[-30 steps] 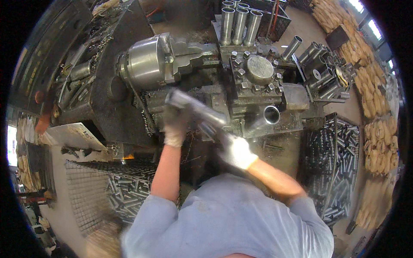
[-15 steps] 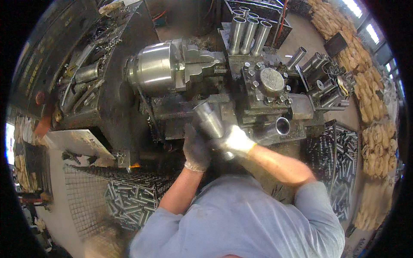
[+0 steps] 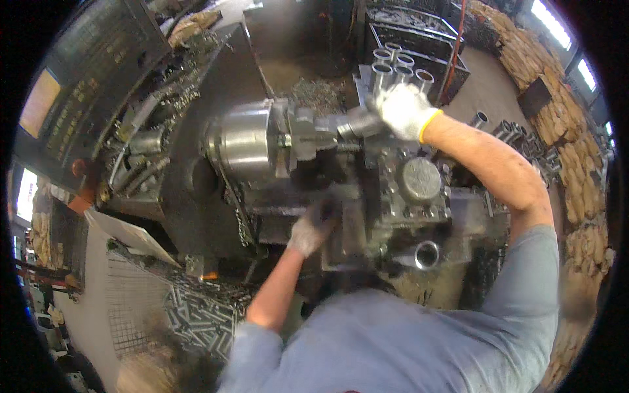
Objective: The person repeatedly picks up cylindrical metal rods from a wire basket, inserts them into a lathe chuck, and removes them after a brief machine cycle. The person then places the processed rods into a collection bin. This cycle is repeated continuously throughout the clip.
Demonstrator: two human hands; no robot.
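Observation:
My right hand [image 3: 403,111], in a white glove with a yellow cuff, is closed round a short metal tube [image 3: 359,124]. The tube is blurred and slants toward the jaws of the lathe chuck [image 3: 246,137]; whether it touches them I cannot tell. Lower down, over the lathe's carriage [image 3: 344,229], is my left hand [image 3: 314,226] in a glove with dark-stained fingers. Motion and shadow smear those fingers, and what they touch is unclear. The bolted tool post [image 3: 420,180] stands to the right of the chuck.
Several upright tubes [image 3: 382,75] stand behind my right hand. Another tube-like part [image 3: 426,254] points toward me at the front right. More tubes [image 3: 511,131] lie at the far right. A wire basket [image 3: 128,295] of small metal tubes [image 3: 200,318] stands at the lower left.
My right hand has carried the tube up and away from me, toward the chuck. My left hand has come off the tube and moved slightly forward over the carriage.

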